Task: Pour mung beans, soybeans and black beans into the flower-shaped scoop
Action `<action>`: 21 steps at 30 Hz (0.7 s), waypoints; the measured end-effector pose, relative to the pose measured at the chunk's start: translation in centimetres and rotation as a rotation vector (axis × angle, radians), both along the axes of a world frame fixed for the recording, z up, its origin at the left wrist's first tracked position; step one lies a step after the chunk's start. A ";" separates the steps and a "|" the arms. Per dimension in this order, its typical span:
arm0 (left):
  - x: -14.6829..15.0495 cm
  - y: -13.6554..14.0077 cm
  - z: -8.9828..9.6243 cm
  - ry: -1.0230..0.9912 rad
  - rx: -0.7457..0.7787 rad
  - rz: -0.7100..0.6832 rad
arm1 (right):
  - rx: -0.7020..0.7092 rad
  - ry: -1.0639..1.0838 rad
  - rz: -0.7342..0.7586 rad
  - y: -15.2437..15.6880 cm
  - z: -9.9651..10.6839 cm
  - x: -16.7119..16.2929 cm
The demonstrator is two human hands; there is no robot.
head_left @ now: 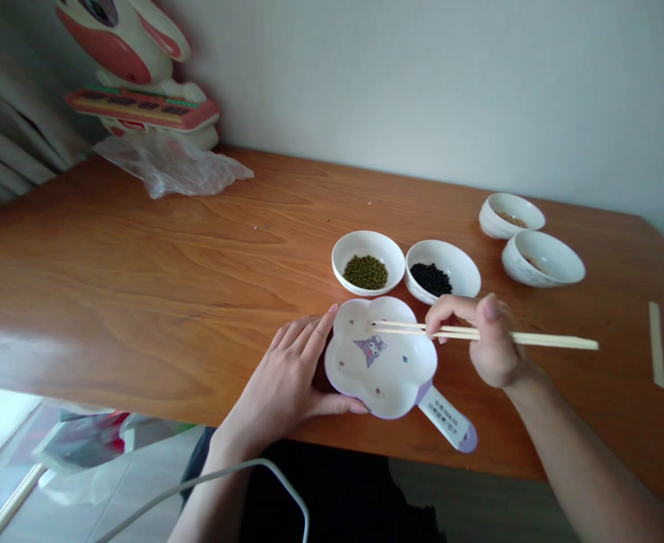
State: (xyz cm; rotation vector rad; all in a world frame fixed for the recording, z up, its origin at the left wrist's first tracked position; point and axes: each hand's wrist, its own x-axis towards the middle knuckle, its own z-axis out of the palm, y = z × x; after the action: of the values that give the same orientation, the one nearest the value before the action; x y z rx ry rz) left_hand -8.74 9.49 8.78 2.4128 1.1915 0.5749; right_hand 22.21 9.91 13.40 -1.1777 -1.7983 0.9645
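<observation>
Brown wooden tabletop (139,302) set against a pale wall (355,90). Dish (391,388) sits at the near edge, about mid-scene: white, flower-shaped, purple-rimmed, cartoon print (371,349) inside, labelled handle (448,418) pointing near-right. Left hand (292,369) on its left side, fingers along the left rim, thumb at the near rim; grip clamped on the dish. Right hand (493,360) holds chopsticks (552,340), grip closed round them, thumb against fingers. Chopsticks run roughly level from right to left, tips over the far-left part of the dish, close together; small dark speck at the tips, can't tell if bean or print. Can't tell if tips touch the dish.

Just beyond the dish, two white bowls side by side: left bowl (389,253) with green beans (366,272), right bowl (461,264) with black beans (431,280). Farther right, another pair close together: far bowl (493,220) with tan bits (511,219), nearer bowl (552,256) with a few brownish bits (534,262). Pale strip (657,343) lies at far right. Far left: clear plastic bag (182,170) in front of a pink-and-white toy (139,105), curtain (15,128) beside. Pale cable (224,469) crosses the left forearm, near side.
</observation>
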 end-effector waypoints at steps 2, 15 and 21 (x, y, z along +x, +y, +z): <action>0.0 0.0 0.0 -0.001 -0.005 0.002 | 0.003 0.015 -0.031 0.2 0.0 0.4; 0.0 0.0 0.1 -0.006 -0.009 0.003 | -0.006 0.022 -0.043 0.3 0.0 0.4; 0.0 0.1 0.2 0.006 -0.018 0.005 | 0.005 0.013 -0.021 0.1 0.1 -0.5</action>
State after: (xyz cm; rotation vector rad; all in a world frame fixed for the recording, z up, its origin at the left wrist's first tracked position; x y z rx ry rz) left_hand -8.72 9.55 8.95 2.3988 1.2003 0.5572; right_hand 21.72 10.01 13.55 -1.1829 -1.7741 0.9529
